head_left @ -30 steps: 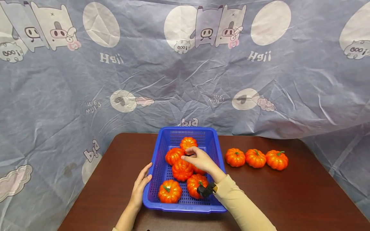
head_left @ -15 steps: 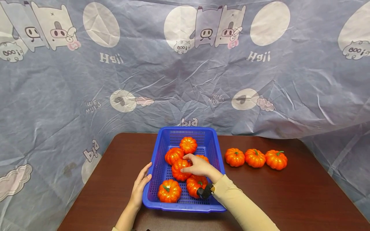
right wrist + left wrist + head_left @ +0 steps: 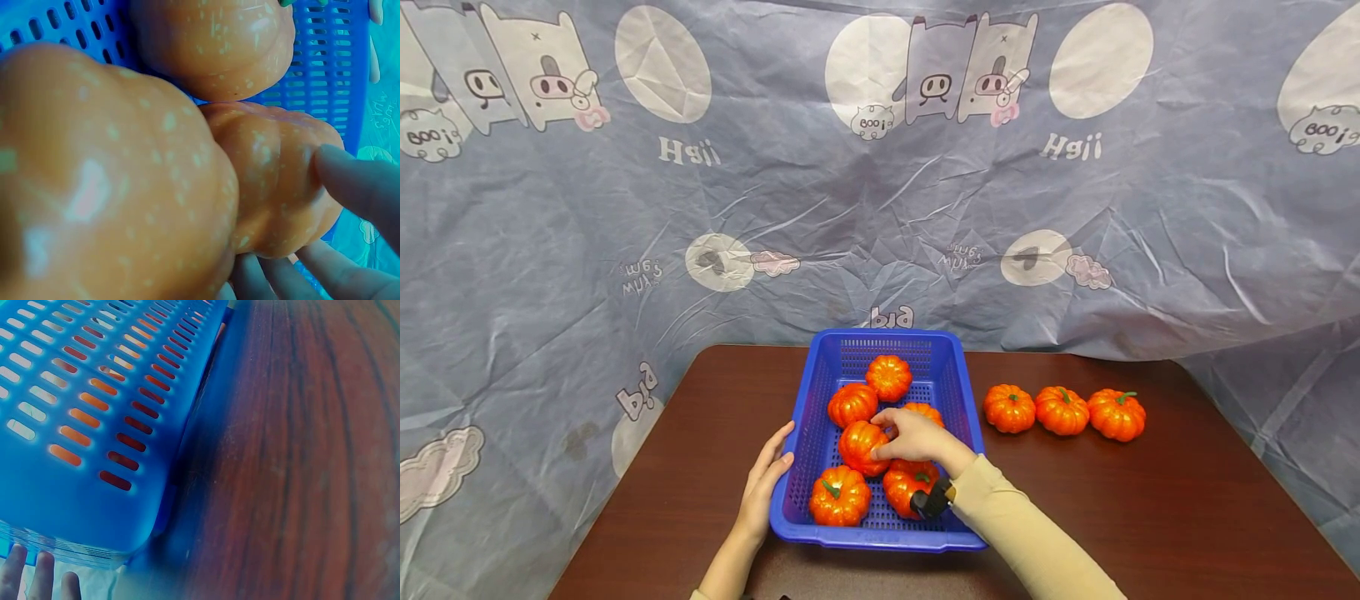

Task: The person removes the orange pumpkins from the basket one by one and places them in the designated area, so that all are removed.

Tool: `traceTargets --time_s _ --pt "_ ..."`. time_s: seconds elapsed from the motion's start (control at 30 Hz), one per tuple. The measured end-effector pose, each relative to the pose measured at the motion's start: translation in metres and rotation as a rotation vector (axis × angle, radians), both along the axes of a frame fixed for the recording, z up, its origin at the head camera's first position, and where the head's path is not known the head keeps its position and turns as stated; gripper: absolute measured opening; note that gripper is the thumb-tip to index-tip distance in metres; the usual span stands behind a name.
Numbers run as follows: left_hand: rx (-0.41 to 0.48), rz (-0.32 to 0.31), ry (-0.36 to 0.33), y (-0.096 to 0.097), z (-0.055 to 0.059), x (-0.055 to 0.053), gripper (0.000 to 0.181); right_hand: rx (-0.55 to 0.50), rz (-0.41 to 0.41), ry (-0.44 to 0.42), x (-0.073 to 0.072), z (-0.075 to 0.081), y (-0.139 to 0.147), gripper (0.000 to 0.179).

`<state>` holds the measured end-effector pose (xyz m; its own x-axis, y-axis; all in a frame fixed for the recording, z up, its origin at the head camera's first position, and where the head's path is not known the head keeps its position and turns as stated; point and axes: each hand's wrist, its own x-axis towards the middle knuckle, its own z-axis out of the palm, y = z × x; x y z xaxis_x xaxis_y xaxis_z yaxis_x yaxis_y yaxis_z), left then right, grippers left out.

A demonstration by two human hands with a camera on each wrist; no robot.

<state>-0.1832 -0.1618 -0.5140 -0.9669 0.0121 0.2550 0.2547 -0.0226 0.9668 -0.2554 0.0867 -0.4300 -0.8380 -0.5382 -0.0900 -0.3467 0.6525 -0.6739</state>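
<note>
A blue plastic basket [image 3: 883,540] with slotted walls holds several small glossy orange pumpkins. My right hand [image 3: 913,435] reaches into it and grips one pumpkin [image 3: 859,448] near the middle. In the right wrist view, the thumb presses one side of that pumpkin [image 3: 275,169], with fingers curled under the other side. My left hand [image 3: 763,483] rests its straight fingers along the basket's left rim. Three of its fingertips [image 3: 42,565] show by the slotted wall in the left wrist view. At the front left of the basket lies another pumpkin [image 3: 840,497] with a green stem.
Three more pumpkins stand in a row right of the basket, the middle one [image 3: 1062,411] between two others. The dark brown wooden table [image 3: 1120,517] carries everything. A grey-blue printed cloth [image 3: 820,208] hangs behind the table's back edge.
My right hand has come down and toward me, from above the pumpkins to a grip on one. That pumpkin has shifted slightly left and nearer. The left hand has stayed on the rim.
</note>
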Motion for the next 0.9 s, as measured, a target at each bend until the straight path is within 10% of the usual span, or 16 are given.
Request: traceTargets --time_s 0.4,0.9 --pt "0.010 0.001 0.002 0.000 0.000 0.000 0.045 -0.031 -0.064 0.114 -0.002 0.003 0.001 0.049" --pt "0.008 0.003 -0.001 0.000 0.001 0.001 0.045 -0.330 -0.208 0.171 0.003 0.028 0.011 0.049"
